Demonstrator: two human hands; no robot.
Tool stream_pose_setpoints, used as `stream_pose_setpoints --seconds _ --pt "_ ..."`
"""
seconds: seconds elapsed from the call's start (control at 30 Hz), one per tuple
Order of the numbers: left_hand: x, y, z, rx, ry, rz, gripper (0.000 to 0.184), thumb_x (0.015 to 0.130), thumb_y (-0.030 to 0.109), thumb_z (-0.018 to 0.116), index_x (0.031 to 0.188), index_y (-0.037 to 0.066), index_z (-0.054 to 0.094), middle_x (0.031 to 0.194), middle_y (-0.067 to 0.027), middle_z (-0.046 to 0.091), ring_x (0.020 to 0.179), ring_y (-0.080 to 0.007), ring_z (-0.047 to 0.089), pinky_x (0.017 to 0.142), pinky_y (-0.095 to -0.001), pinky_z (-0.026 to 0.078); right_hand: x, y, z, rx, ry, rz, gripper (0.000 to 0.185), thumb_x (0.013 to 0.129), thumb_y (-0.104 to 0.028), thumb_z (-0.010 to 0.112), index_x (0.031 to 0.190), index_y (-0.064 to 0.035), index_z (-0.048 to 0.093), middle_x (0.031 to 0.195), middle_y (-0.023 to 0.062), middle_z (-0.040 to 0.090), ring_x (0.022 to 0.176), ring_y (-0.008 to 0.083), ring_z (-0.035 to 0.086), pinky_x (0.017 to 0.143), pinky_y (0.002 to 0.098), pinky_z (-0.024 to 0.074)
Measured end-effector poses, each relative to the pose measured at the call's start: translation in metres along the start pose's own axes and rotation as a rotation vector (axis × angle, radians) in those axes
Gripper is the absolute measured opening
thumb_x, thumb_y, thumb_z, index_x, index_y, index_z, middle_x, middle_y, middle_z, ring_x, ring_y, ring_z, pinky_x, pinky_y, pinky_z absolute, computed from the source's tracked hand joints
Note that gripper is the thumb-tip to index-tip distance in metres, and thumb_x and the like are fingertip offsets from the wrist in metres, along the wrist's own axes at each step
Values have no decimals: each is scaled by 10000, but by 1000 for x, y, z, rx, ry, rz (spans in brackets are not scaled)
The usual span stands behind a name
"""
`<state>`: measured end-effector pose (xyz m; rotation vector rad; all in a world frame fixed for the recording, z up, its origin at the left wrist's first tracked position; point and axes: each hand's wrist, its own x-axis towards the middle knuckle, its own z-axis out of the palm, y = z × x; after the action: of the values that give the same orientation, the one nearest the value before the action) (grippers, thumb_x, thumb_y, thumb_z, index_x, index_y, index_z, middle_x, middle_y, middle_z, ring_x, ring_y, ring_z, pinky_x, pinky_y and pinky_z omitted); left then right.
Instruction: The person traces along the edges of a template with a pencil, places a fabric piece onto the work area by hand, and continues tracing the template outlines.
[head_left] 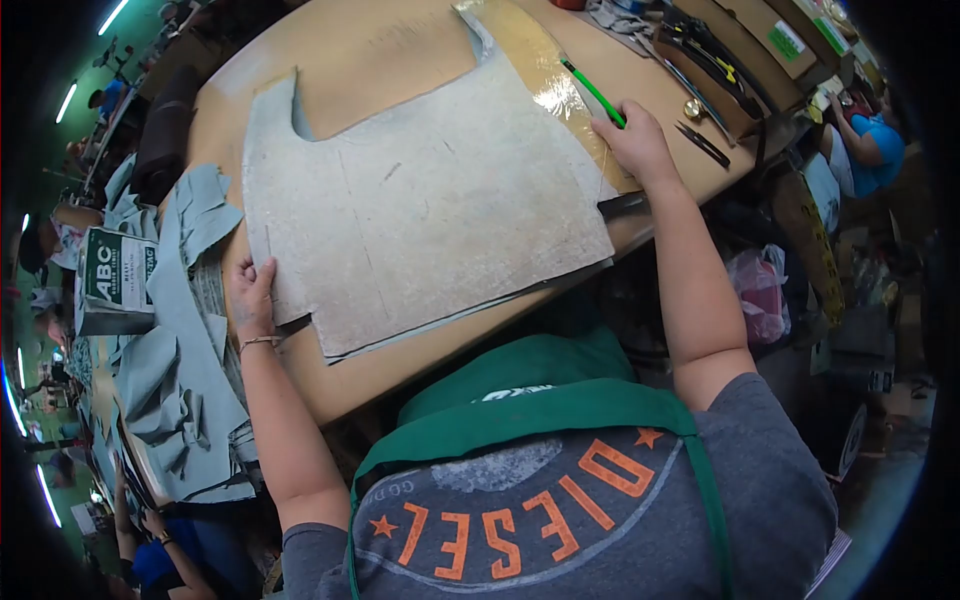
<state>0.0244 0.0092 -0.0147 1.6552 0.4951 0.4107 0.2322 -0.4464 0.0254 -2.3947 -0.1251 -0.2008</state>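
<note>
A large pale grey panel (420,200), cut with a wide notch at its far side, lies on the tan table. It looks like leather or fabric, and a thin grey layer shows beneath its near edge. Under and beyond its right side is a shiny, yellowish see-through sheet (545,70). My left hand (252,295) is closed at the panel's left edge, thumb on top; the other fingers are partly hidden. My right hand (637,145) is closed around a slim green pen (595,95), dark end pointing away, over the yellowish sheet at the panel's right.
Grey material scraps (180,380) pile up at left beside a green-and-white ABC box (118,270). Black snips (703,143) lie at the table's right edge, near a cardboard box (715,65) of tools. A dark roll (165,135) stands at far left. Other people work on both sides.
</note>
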Motion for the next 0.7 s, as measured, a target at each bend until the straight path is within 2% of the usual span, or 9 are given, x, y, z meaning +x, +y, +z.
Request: stream_pose_setpoints --seconds 0.03,0.13,0.23,0.33,0.4,0.53,0.63,0.7 --pt "-1 2 1 -9 3 10 337 797 107 588 1044 -24 399 931 -117 586 816 -142 560 734 -243 449 -3 2 -1 34 49 -31 332 708 -267 644 814 30 540 764 183 581 711 260 563 662 338 436" --pt "7 -1 -1 89 -10 30 326 811 123 575 1048 -31 413 926 -115 589 811 -132 554 726 -234 444 -12 6 -3 -31 -38 49 389 705 -281 644 908 33 538 857 195 586 819 289 575 722 359 438" --pt "12 -9 -4 215 -21 10 353 804 150 590 1053 -37 424 917 -115 590 807 -128 549 715 -232 442 -18 9 4 -32 -135 75 429 695 -309 656 917 38 535 867 197 586 831 296 573 731 356 438" --pt "10 -9 3 368 13 91 423 777 199 624 1064 -44 432 897 -117 592 793 -135 551 699 -243 445 -19 -4 7 -244 -150 66 485 666 -333 685 923 51 535 878 202 586 850 301 570 743 352 438" --pt "5 -8 6 473 63 137 500 729 246 665 1066 -53 448 868 -126 594 768 -155 561 679 -266 452 -15 -4 8 -219 -199 84 532 629 -340 715 932 59 535 881 210 585 835 295 576 729 350 441" --pt "-4 -3 13 560 141 125 510 703 259 675 1049 -53 467 871 -147 595 766 -196 576 687 -294 456 9 7 12 -47 -362 206 573 567 -326 763 930 62 548 852 198 596 773 261 590 686 346 449" --pt "-8 -4 24 657 234 152 532 688 290 675 1046 -49 473 911 -176 582 816 -241 571 724 -323 449 46 20 28 237 -376 213 537 550 -301 776 890 58 566 812 164 606 722 229 588 656 336 451" --pt "-11 -10 34 753 329 180 551 680 326 670 1041 -43 478 950 -200 560 870 -285 554 764 -352 434 75 32 40 173 -324 133 453 577 -236 766 868 49 568 763 118 599 660 183 569 602 307 447"
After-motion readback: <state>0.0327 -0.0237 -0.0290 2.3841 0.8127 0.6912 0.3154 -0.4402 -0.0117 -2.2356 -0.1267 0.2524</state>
